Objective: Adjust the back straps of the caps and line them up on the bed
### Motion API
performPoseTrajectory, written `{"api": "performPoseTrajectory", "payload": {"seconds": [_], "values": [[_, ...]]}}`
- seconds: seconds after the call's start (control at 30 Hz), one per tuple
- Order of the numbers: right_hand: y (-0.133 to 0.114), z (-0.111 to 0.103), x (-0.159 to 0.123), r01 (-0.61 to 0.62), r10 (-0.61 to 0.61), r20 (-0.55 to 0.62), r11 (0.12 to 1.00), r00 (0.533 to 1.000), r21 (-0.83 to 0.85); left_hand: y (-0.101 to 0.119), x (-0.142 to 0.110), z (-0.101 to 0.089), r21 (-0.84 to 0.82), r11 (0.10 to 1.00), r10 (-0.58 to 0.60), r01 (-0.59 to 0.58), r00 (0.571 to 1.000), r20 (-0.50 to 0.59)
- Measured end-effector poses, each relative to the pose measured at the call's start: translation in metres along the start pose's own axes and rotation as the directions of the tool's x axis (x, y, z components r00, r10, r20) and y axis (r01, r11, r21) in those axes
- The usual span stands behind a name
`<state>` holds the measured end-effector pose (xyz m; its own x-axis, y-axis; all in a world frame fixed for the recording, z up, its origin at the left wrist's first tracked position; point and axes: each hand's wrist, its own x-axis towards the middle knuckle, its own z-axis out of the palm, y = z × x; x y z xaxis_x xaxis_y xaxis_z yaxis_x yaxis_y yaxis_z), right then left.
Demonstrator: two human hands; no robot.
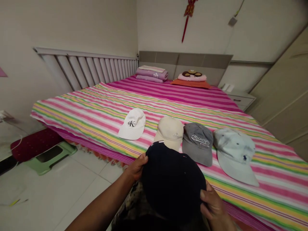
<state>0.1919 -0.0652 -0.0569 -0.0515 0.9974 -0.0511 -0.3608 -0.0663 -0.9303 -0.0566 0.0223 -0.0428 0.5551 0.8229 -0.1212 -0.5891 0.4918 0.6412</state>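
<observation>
Between my two hands is a dark navy or black cap (173,183), held up close to me at the bed's near edge. My left hand (138,165) pinches its left edge, and my right hand (213,203) grips its right edge with thumb on top. Beyond it, a row of caps lies on the striped bed sheet (91,106): a white cap (133,125) with black letters, a cream cap (169,130) partly covered by the dark one, a grey cap (198,144) with white lettering, and a pale blue-white cap (234,154) with a small dark logo.
Folded purple bedding (151,75) and a pink and orange stack (191,78) lie by the headboard (183,62). A white railing (96,69) runs along the left. On the tiled floor stands a green stool (50,157) near a dark red cushion-like roll (36,144). A nightstand (242,99) stands at right.
</observation>
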Motion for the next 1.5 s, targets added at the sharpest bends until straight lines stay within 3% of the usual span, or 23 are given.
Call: {"api": "performPoseTrajectory", "payload": {"seconds": [0.13,0.27,0.47,0.63,0.8,1.07,1.2,1.33,1.43,1.5], "values": [[0.002,-0.016,-0.003,-0.047,0.047,0.003,0.981,0.999,0.189,0.002,-0.001,-0.007,-0.041,0.996,-0.077,0.075,0.996,-0.051],[-0.005,-0.013,-0.002,-0.043,0.050,-0.041,0.986,0.998,0.163,0.007,0.002,-0.005,-0.032,0.999,-0.027,0.026,1.000,-0.016],[-0.013,-0.003,-0.007,-0.172,0.166,0.054,0.977,0.985,0.130,0.017,0.002,0.006,0.156,0.987,-0.045,0.030,0.995,0.093],[-0.017,0.001,-0.007,-0.122,0.103,0.148,0.985,0.984,0.122,0.022,-0.001,0.013,0.203,0.977,-0.080,0.065,0.994,0.068],[-0.027,0.009,-0.005,-0.153,0.134,0.170,0.983,0.976,0.103,0.031,-0.002,0.026,0.257,0.964,-0.086,0.067,0.994,0.067],[-0.050,0.029,-0.004,0.005,-0.057,0.247,0.978,0.967,0.208,0.043,-0.003,0.051,0.441,0.897,-0.123,0.037,0.978,0.168],[-0.054,0.039,-0.004,0.002,-0.070,0.287,0.973,0.955,0.230,0.043,-0.005,0.061,0.639,0.761,-0.043,-0.115,0.973,0.227],[-0.059,0.046,-0.003,-0.011,-0.071,0.288,0.962,0.955,0.274,0.042,-0.010,0.070,0.847,0.444,0.050,-0.291,0.952,0.301],[-0.064,0.050,-0.002,-0.061,-0.029,0.280,0.950,0.960,0.306,0.041,-0.010,0.074,0.883,0.231,0.134,-0.408,0.913,0.386],[-0.066,0.053,0.000,-0.080,-0.009,0.272,0.947,0.962,0.312,0.040,-0.009,0.076,0.871,0.135,0.203,-0.472,0.874,0.442]]}}
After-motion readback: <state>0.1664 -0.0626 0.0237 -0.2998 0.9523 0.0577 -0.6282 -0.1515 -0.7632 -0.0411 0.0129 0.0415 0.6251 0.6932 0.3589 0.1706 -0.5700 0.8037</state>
